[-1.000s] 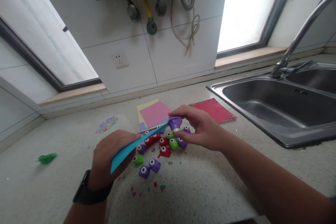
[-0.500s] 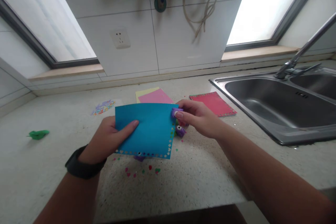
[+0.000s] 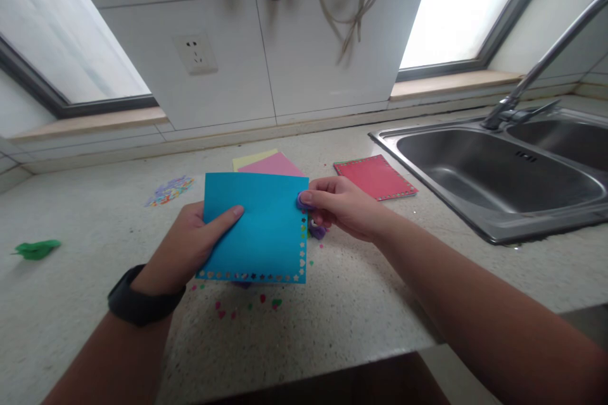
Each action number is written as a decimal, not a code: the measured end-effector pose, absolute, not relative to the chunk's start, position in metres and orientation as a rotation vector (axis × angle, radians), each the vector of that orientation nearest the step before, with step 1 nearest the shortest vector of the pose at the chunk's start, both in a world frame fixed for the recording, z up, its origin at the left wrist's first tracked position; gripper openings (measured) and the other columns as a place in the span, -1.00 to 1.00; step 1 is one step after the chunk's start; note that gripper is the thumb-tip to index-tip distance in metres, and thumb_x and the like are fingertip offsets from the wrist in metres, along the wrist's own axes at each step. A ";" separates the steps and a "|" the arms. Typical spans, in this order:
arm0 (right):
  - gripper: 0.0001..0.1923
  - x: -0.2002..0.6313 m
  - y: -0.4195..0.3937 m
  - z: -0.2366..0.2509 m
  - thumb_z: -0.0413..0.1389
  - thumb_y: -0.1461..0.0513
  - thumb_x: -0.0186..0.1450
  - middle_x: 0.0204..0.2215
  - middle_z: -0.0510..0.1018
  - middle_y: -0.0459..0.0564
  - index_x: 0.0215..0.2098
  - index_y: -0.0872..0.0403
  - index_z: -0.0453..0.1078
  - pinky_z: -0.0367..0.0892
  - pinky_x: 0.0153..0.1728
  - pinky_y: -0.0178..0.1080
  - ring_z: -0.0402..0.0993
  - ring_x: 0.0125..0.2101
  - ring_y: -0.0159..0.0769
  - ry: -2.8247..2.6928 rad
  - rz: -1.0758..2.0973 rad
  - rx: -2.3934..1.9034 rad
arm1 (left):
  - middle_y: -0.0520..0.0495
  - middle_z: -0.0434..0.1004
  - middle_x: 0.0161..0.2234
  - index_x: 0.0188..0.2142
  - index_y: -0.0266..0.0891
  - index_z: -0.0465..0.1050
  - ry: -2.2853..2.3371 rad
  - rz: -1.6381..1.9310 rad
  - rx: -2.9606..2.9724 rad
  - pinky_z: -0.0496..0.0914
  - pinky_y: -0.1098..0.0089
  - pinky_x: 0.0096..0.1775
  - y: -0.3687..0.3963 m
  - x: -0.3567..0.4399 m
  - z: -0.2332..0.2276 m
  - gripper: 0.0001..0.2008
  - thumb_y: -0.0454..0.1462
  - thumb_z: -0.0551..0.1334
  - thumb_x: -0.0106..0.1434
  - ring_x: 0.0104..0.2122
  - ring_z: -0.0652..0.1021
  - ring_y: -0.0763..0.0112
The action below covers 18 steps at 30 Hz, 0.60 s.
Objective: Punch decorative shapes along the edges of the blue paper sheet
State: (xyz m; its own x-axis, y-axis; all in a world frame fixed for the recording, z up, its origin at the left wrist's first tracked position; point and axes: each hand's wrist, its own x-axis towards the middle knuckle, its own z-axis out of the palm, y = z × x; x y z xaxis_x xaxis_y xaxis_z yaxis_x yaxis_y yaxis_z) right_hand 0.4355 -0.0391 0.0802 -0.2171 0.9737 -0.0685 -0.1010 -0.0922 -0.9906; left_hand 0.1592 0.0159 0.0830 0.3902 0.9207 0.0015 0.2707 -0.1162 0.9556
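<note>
My left hand (image 3: 199, 234) grips a blue sheet of paper (image 3: 256, 215) by its left side, thumb on top. Small star and heart shaped holes line the sheet's bottom edge and the lower part of its right edge. At the upper right edge, my right hand (image 3: 339, 205) pinches a small purple craft punch (image 3: 304, 200), its thumb pressed on it. Another purple punch (image 3: 316, 230) lies on the counter below that hand, partly hidden. Beneath the sheet's bottom edge a bit of something purple (image 3: 243, 284) shows, mostly covered.
Pink paper (image 3: 273, 163) and yellow paper (image 3: 242, 161) lie behind the sheet; a red punched stack (image 3: 375, 177) is near the sink (image 3: 456, 177). Confetti (image 3: 171, 191) is heaped at left, with loose bits in front. A green scrap (image 3: 37, 249) lies far left.
The view has tilted down and shifted slightly right. The blue sheet now faces me more fully. My right thumb has pressed down onto the purple punch at the sheet's right edge.
</note>
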 end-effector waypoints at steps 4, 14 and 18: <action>-0.64 0.435 -0.039 0.081 0.29 0.04 0.23 -0.63 0.38 -0.11 -0.42 0.17 0.38 0.13 -0.64 -0.40 0.27 -0.63 -0.50 -1.258 1.473 -1.076 | -0.29 0.66 -0.19 0.03 -0.29 0.55 1.066 0.793 1.625 0.61 0.14 -0.38 0.017 0.159 0.082 -0.49 -0.03 0.37 0.19 -0.33 0.66 -0.02; -0.67 0.434 -0.040 0.082 0.28 0.08 0.26 -0.65 0.39 -0.12 -0.42 0.17 0.36 0.13 -0.66 -0.40 0.26 -0.67 -0.52 -1.262 1.482 -1.061 | -0.29 0.67 -0.23 -0.02 -0.33 0.56 1.060 0.804 1.664 0.60 0.19 -0.41 0.018 0.159 0.082 -0.51 -0.02 0.36 0.20 -0.36 0.66 0.02; -0.67 0.434 -0.040 0.082 0.27 0.08 0.26 -0.65 0.39 -0.12 -0.42 0.17 0.35 0.11 -0.67 -0.40 0.24 -0.68 -0.52 -1.268 1.487 -1.051 | -0.28 0.67 -0.25 -0.07 -0.33 0.57 1.081 0.795 1.660 0.59 0.21 -0.43 0.017 0.160 0.082 -0.52 -0.01 0.37 0.19 -0.40 0.65 0.06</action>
